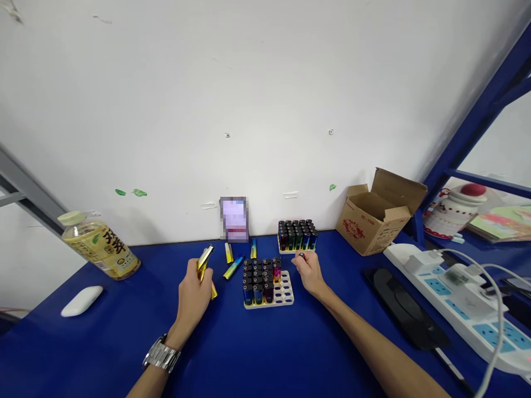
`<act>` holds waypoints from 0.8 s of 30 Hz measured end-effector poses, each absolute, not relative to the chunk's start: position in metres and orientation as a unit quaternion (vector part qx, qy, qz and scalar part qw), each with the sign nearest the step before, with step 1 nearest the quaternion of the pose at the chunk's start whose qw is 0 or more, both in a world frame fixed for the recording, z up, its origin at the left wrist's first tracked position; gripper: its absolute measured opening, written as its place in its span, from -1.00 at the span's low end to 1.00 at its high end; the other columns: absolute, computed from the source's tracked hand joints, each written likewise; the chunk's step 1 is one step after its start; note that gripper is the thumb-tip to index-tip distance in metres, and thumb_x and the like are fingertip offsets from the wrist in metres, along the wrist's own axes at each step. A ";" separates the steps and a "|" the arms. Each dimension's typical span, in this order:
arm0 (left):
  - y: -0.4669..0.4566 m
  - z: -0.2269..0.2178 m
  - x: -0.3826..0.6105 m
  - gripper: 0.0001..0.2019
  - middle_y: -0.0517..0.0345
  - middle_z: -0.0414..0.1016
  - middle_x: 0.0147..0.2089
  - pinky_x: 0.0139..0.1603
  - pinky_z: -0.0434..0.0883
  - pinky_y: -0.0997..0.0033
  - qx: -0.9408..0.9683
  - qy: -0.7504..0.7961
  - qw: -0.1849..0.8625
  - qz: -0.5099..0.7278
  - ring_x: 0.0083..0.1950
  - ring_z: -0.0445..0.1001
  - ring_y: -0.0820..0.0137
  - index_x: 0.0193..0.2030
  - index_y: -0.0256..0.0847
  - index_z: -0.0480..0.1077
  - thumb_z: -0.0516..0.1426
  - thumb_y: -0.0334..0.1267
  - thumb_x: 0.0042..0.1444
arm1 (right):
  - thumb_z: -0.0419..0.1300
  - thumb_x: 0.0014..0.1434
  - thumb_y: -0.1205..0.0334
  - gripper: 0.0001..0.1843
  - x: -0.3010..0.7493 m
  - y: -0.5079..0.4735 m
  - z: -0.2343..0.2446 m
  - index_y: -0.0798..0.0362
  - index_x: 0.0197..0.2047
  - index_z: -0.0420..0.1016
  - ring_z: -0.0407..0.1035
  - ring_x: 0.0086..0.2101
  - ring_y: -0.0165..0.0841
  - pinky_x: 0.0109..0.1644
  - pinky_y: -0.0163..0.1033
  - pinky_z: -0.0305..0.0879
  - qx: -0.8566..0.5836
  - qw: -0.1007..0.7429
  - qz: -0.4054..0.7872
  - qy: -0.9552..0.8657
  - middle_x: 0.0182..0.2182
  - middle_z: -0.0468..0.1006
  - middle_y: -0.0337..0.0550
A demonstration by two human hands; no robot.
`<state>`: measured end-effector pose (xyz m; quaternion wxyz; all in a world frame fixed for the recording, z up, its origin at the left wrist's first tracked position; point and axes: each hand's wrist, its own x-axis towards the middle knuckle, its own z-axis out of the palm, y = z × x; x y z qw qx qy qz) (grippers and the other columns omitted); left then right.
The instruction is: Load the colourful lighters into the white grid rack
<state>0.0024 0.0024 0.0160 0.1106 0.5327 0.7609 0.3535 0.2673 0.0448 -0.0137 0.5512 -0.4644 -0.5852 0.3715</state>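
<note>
Steadily, the left hand [193, 296] curled closed around a gold lighter [204, 264], while the right hand [309, 273] pinched a dark-topped lighter [301, 256] above a cream plastic tray [288, 293].

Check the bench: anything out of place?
Three lighters lie loose and askew on the blue bench top: a yellow lighter, a blue-and-yellow lighter and a third lighter. They look odd because the lighters in the cream tray beside them stand upright in rows.
</note>
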 end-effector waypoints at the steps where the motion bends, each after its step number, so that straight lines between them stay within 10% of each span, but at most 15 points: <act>1: 0.002 0.016 0.002 -0.89 0.35 0.24 -0.59 -0.44 0.21 0.47 0.533 0.761 0.112 0.352 -0.53 0.34 0.35 -0.31 -0.07 0.11 -0.06 -0.12 0.09 | 0.04 -0.05 0.16 -0.65 0.267 0.044 -0.013 -0.02 -0.71 -0.06 -0.13 -0.63 -0.50 -0.54 -0.31 -0.19 -0.467 0.547 0.368 -0.589 -0.73 -0.04 -0.38; 10: 0.003 0.015 0.002 -0.89 0.35 0.24 -0.59 -0.45 0.21 0.47 0.537 0.760 0.106 0.351 -0.53 0.33 0.35 -0.31 -0.07 0.11 -0.07 -0.13 0.10 | -0.18 0.25 -0.22 -0.41 0.278 0.045 0.014 0.09 -0.36 0.41 0.12 -0.54 -0.43 -0.44 -0.31 0.10 -0.389 0.417 0.511 -0.643 -0.56 0.24 -0.28; 17: 0.003 0.015 0.003 -0.89 0.35 0.25 -0.59 -0.45 0.22 0.47 0.539 0.760 0.096 0.351 -0.53 0.34 0.35 -0.32 -0.07 0.11 -0.07 -0.13 0.09 | 0.29 -0.03 -0.13 -0.55 0.290 0.039 0.033 0.12 -0.60 0.41 0.08 -0.61 -0.50 -0.54 -0.35 -0.03 -0.352 0.261 0.494 -0.751 -0.67 0.27 -0.31; 24: 0.003 0.015 0.003 -0.89 0.35 0.25 -0.59 -0.46 0.22 0.47 0.544 0.755 0.101 0.352 -0.54 0.35 0.35 -0.31 -0.07 0.12 -0.07 -0.12 0.10 | 0.27 0.03 -0.01 -0.61 0.279 0.035 0.026 0.14 -0.60 0.45 0.22 -0.62 -0.45 -0.53 -0.34 0.07 -0.380 0.371 0.450 -0.718 -0.65 0.41 -0.22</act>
